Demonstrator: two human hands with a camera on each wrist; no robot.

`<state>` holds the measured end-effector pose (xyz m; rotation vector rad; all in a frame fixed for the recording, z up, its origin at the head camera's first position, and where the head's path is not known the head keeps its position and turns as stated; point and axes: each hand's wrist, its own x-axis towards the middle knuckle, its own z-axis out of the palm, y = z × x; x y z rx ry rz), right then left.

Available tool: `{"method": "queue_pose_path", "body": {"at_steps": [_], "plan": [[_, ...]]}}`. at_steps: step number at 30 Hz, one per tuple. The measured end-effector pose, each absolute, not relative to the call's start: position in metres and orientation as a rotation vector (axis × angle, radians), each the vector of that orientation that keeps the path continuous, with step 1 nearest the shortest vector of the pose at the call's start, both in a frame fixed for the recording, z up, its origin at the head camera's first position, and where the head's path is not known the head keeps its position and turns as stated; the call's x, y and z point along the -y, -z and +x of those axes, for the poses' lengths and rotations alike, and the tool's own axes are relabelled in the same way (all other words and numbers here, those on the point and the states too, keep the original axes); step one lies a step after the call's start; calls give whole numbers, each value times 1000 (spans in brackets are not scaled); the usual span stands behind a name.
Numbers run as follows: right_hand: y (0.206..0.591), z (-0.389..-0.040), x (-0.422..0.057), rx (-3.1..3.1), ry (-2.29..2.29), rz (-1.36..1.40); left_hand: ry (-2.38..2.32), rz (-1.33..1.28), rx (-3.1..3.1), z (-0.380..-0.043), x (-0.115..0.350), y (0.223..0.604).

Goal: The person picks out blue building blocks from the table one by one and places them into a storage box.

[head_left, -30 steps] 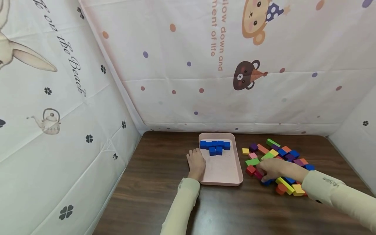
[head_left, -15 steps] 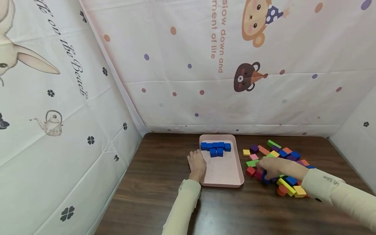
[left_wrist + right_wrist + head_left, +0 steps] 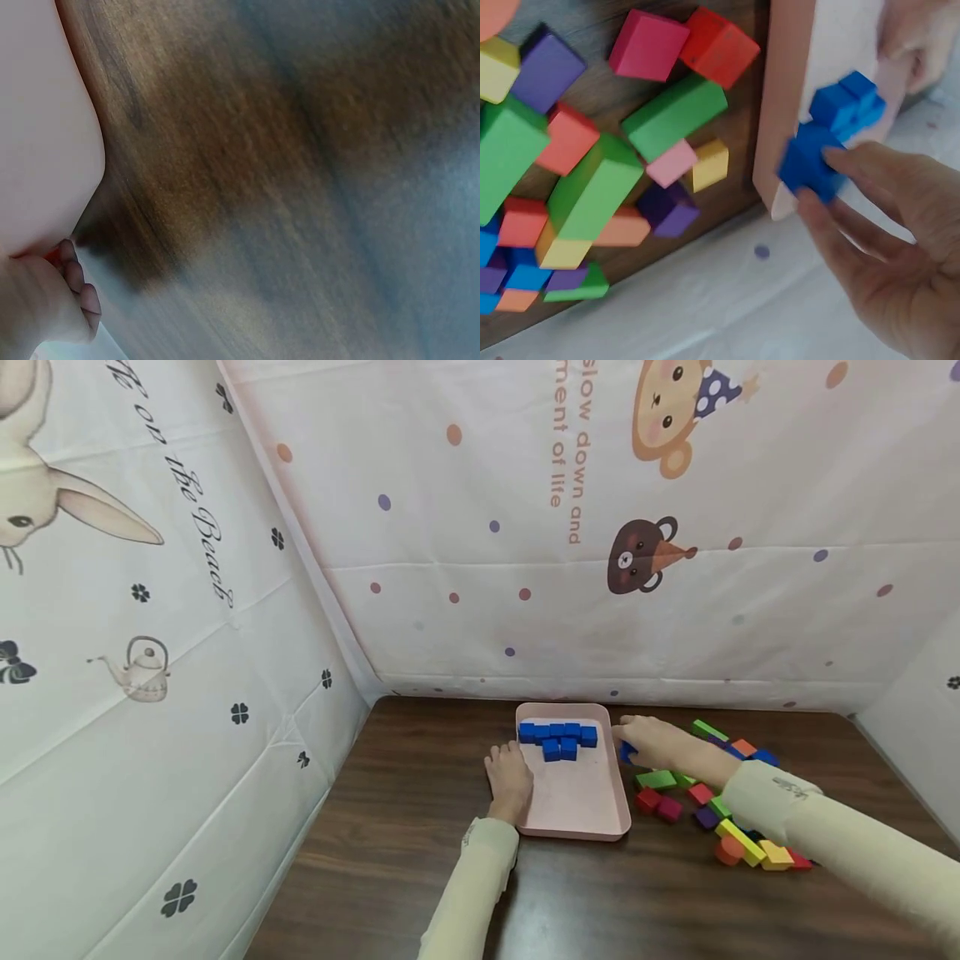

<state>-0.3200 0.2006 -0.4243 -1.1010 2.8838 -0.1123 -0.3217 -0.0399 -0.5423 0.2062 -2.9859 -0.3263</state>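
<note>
My right hand (image 3: 656, 743) pinches a blue cube (image 3: 808, 163) between thumb and fingers, up by the right rim of the pink tray (image 3: 573, 802). In the right wrist view the held cube overlaps the tray's wall. Several blue cubes (image 3: 557, 732) stand in the tray's far part, most of them in a row, with two in front. At the tray's left side my left hand (image 3: 510, 781) holds the rim. Its curled fingertips (image 3: 73, 276) show beside the tray in the left wrist view.
Right of the tray lies a loose heap of coloured blocks, among them a green block (image 3: 656, 780), a red cube (image 3: 647, 800), a yellow bar (image 3: 740, 843) and an orange cylinder (image 3: 729, 850). A printed cloth (image 3: 442, 635) hangs behind the dark wooden table (image 3: 405, 810).
My right hand has taken a blue cube from the heap and carried it up and left to the tray's right edge. The left hand has stayed at the tray's left side.
</note>
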Motion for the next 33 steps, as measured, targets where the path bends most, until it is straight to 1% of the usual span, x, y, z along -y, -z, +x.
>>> {"method": "queue_pose_path", "body": {"at_steps": [4,8,12,19,23,26,31,33], "plan": [[443,-327,-183,-2951,132,-1190,312,201,2978,-320,34,546],[458,-333,-171,-2923,144,-1137,322,183,2968,-319,26,551],[467,-338,-168,-2876,106,-1092,335,167,2960,-318,19,555],[480,-345,-172,-2884,40,-1119,340,162,2972,-319,13,556],[475,-347,-175,-2872,165,-1033,340,158,2952,-321,16,551],[464,-346,-184,-2884,245,-1004,341,156,2939,-323,20,550],[444,-345,-222,-2965,192,-999,372,176,2961,-325,29,551],[437,-345,-242,-2975,154,-952,372,187,2963,-325,32,551]]}}
